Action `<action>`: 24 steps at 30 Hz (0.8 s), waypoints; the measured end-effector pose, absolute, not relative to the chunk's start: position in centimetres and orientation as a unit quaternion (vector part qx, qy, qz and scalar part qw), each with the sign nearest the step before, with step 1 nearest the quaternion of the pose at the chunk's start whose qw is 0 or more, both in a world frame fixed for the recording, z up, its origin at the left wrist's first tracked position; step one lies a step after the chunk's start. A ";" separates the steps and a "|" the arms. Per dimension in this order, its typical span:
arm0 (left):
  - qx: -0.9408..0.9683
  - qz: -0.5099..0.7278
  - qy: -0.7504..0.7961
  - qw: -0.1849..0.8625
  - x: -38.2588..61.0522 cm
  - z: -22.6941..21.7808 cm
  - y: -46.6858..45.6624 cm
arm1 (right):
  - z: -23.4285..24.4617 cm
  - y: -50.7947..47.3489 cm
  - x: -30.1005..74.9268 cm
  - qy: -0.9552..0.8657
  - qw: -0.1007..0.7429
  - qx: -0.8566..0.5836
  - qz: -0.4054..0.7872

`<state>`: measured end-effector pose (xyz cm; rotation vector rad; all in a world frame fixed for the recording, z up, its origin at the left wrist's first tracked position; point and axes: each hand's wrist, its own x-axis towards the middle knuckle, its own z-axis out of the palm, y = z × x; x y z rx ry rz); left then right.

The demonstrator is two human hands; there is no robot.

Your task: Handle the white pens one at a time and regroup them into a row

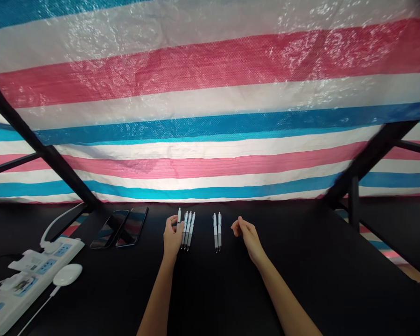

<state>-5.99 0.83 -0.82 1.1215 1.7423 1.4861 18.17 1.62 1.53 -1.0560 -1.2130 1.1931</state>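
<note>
My left hand [173, 236] is closed on a white pen [179, 215] at the left end of a row. Only the pen's upper part shows; the fingers cover the rest. Close beside it, several similar white pens [189, 231] with grey grips lie side by side, tips toward me. Farther right lie two more white pens [217, 231], close together and roughly parallel. My right hand [248, 235] is to the right of this pair, apart from it, with fingers curled in and nothing visible in them.
Two dark phones [111, 229] lie left of the pens on the black table [217, 294]. At the left edge are a white power strip [38, 275] with plugs and a round white charger [67, 275] on a cable. A striped sheet [210, 98] hangs behind, between black frame bars.
</note>
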 end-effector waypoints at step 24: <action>0.571 0.432 0.680 0.158 -3.3 -2.4 0.8 | 0.5 0.2 16.3 -0.800 0.299 -0.504 0.126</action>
